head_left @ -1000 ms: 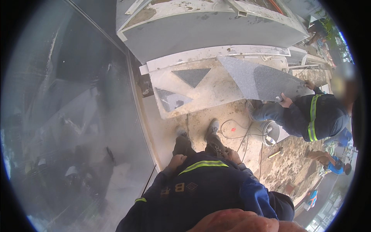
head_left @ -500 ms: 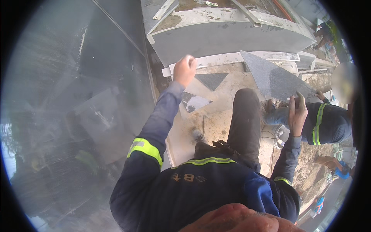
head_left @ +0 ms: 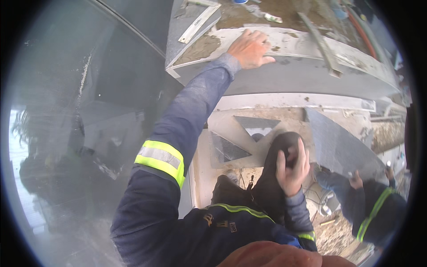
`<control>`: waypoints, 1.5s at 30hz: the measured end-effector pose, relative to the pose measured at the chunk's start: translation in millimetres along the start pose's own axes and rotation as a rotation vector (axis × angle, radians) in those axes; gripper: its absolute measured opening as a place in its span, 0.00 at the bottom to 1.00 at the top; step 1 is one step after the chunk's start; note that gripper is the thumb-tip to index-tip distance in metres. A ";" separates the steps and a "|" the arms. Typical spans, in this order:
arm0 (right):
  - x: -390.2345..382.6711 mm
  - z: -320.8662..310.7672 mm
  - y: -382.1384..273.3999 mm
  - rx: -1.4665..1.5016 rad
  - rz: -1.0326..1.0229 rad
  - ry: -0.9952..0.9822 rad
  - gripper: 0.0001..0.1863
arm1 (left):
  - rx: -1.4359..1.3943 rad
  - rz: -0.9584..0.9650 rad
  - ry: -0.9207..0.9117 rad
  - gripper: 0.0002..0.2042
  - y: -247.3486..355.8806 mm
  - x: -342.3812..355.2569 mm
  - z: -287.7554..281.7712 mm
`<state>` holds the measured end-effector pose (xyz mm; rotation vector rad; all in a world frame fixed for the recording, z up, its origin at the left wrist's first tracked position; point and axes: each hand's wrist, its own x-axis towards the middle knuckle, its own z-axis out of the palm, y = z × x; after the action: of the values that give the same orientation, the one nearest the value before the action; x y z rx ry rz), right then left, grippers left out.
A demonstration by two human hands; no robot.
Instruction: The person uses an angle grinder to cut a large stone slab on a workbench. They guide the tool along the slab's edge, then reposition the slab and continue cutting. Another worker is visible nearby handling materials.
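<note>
My left hand [head_left: 251,48] is stretched out over the top edge of a low grey-faced wall [head_left: 307,73], fingers apart and nothing held in them. It appears to rest on the pale ledge [head_left: 284,40], though contact is hard to judge. In front of my bent knee hangs my right hand [head_left: 293,168], fingers extended and thumb apart, with nothing in it. To the right, a co-worker's hands hold a large pointed grey stone slab [head_left: 344,144]. On the pale board below the wall lie two triangular grey pieces [head_left: 258,123] [head_left: 231,149].
A big dark glossy panel [head_left: 102,133] rises along my left side. On the ledge lie a straight metal bar [head_left: 318,42] and a flat light strip [head_left: 199,23]. A white bucket [head_left: 328,202] stands by the co-worker [head_left: 378,209] at right.
My left hand has moved up and forward onto the wall's top, its fingers spreading. My right hand has drawn back from the slab to my knee. The view has shifted.
</note>
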<state>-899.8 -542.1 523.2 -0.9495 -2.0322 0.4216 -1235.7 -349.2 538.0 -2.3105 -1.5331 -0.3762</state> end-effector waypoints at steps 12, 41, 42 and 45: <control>103.6 -45.8 72.1 0.163 0.521 -0.605 0.33 | -0.445 -0.248 -0.442 0.41 -6.5 7.8 6.1; 197.3 -142.1 141.8 -0.305 0.871 -0.527 0.37 | -0.423 -0.369 -0.608 0.43 3.7 9.9 15.0; 222.7 -111.9 125.7 -0.226 0.826 -0.448 0.36 | -0.375 -0.379 -0.606 0.42 -2.6 0.1 10.5; 281.1 -82.9 108.7 -0.171 0.698 -0.398 0.36 | -0.439 -0.358 -0.605 0.42 -7.8 11.1 10.9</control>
<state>-885.1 -262.8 662.8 -1.8040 -2.0500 0.8715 -1238.3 -332.5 533.6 -2.6243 -2.3764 -0.0976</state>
